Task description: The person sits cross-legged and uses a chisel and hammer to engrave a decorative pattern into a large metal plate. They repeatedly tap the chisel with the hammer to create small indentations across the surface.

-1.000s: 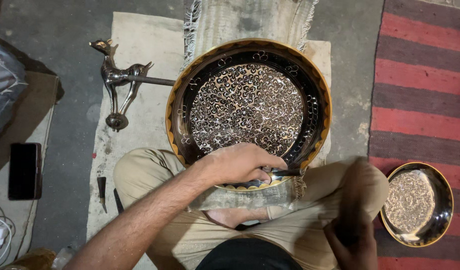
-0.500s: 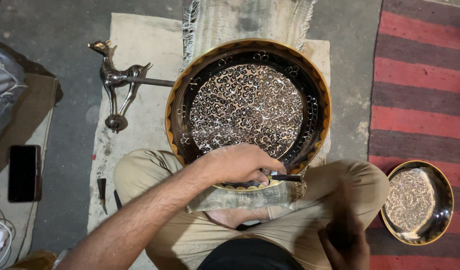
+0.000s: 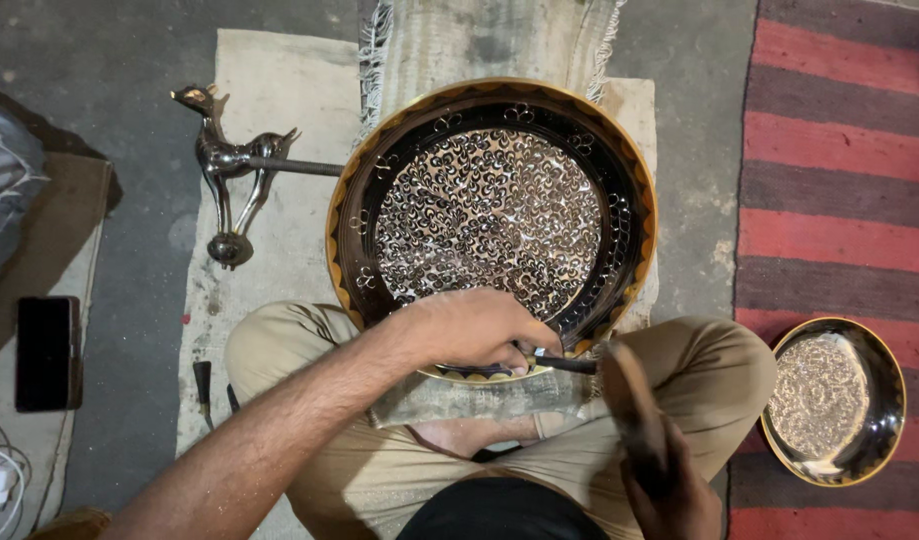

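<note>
- The right hand point(image 3: 669, 480) has swung its blurred wooden mallet point(image 3: 629, 400) up toward the chisel point(image 3: 564, 363) since a moment ago.
- The left hand point(image 3: 474, 330) grips that chisel against the near rim of the large engraved tray point(image 3: 489, 215) resting on the lap.

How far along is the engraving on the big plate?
Done: the large plate shows dense pattern over its centre and motifs on the dark band. In hand: left hand sets a chisel at the near rim; right hand swings a blurred mallet. How much rim remains can't be told.
</note>
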